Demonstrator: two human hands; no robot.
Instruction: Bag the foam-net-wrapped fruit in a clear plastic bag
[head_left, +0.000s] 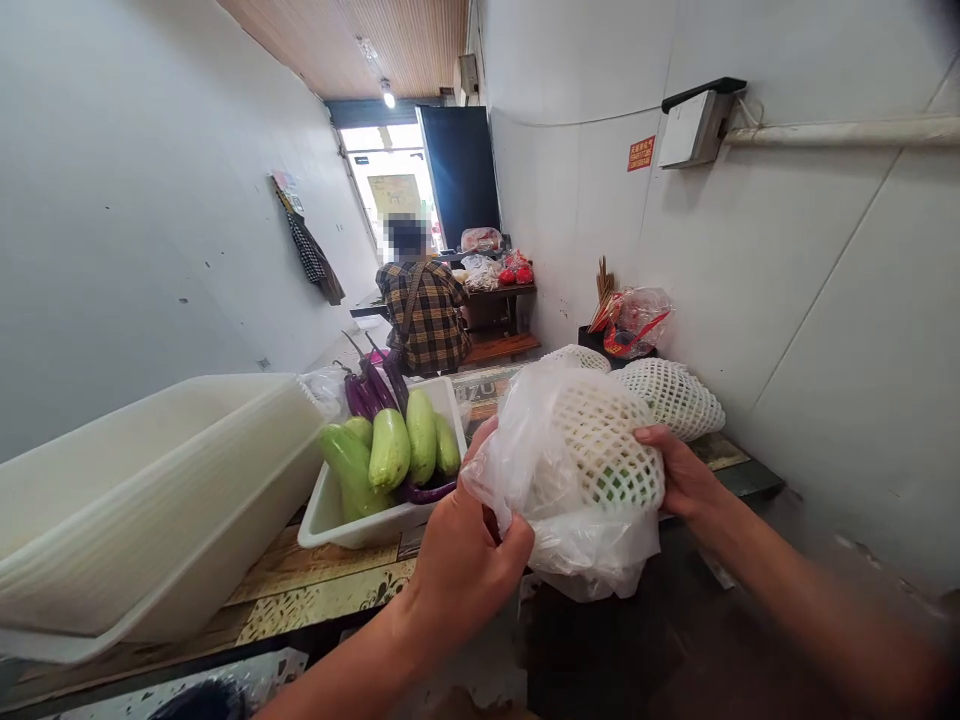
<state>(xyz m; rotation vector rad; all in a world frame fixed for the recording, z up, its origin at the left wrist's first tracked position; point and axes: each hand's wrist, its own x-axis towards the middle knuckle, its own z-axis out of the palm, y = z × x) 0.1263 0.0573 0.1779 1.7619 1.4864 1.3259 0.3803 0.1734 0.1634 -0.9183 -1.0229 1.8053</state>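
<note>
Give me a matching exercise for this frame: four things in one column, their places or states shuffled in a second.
1. left hand
2. right hand
3. green squashes
4. person in a checked shirt

A. far end of the room, back turned
B. fingers on the white foam net
C. lying in the small white tub
D. gripping the clear plastic bag

Pairs: 1-D, 2-B, 3-C, 4-A

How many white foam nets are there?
3. One foam net is in the bag held by left hand and right hand, one lies behind by the wall, one peeks over the bag. Others may hide.
</note>
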